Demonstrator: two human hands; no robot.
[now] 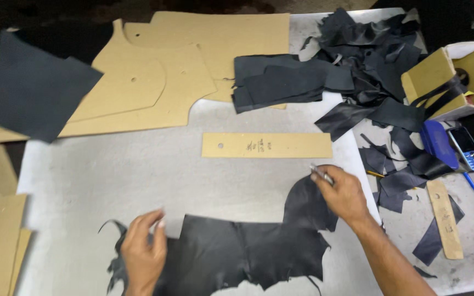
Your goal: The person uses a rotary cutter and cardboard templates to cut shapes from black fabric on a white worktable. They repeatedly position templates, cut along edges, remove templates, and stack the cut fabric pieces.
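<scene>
Your left hand (142, 255) presses flat, gripping nothing, on the near-left edge of a ragged black leather hide (248, 252) lying uncut on the grey table (111, 175), while your right hand (344, 194) pinches a small metal cutting tool (321, 175) at its far-right edge, near a long tan cardboard strip template (266, 146), with cut black pieces (281, 82) stacked beyond.

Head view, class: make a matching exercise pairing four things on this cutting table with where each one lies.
Things:
1. black leather piece
2. cardboard strip
3. mobile phone
4. open cardboard box

Places:
A. far right, beside a blue case
B. near edge, under both hands
C. top right corner
D. middle of the grey cutting board

Pairs: 1-B, 2-D, 3-A, 4-C
</scene>
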